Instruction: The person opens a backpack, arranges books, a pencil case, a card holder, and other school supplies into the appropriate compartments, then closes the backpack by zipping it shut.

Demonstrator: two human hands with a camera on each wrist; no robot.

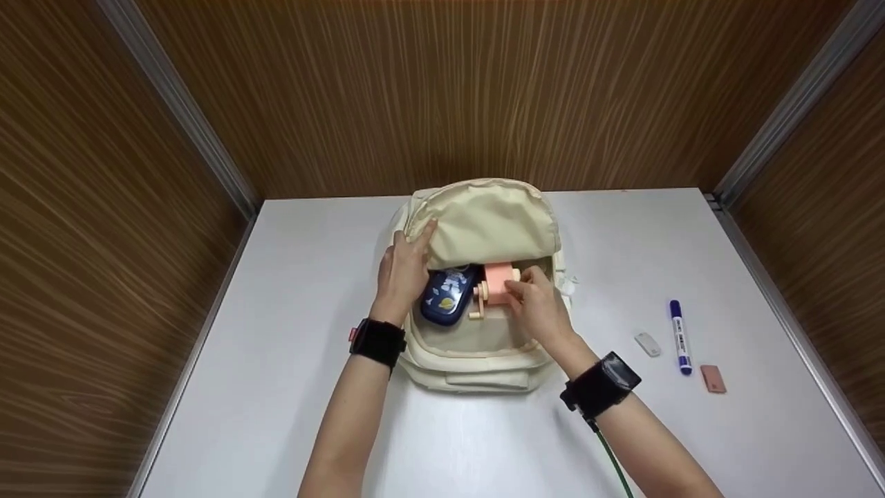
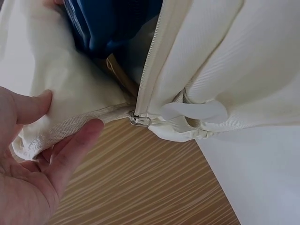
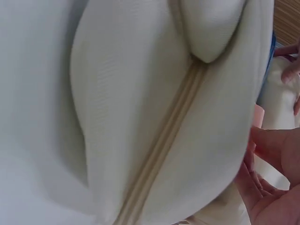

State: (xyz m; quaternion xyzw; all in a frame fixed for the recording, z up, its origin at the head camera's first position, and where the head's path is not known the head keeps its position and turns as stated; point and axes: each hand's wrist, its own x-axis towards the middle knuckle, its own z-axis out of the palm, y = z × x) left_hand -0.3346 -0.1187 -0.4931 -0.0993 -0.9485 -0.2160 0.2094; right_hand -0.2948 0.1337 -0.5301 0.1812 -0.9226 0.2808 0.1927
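Observation:
A cream backpack (image 1: 484, 380) lies with its main compartment unzipped and its flap (image 1: 491, 221) folded back. My left hand (image 1: 404, 273) grips the flap's left edge, thumb on the inner face and fingers beneath, as the left wrist view shows near the zipper pull (image 2: 139, 120). Inside the bag, a dark blue pencil case (image 1: 446, 297) with printed pictures leans at the left. Beside it is a pink crank pencil sharpener (image 1: 498, 283) with cream knobs and handle. My right hand (image 1: 543, 304) pinches the sharpener's right side; the bag wall hides part of those fingers in the right wrist view.
On the white table (image 1: 276, 332), right of the bag, lie a small white eraser-like block (image 1: 648, 344), a blue-capped marker (image 1: 680, 337) and a small pink block (image 1: 713, 379). Wood-grain panels (image 1: 442, 97) stand behind and at both sides. A green cable (image 1: 612, 453) trails from the right wrist.

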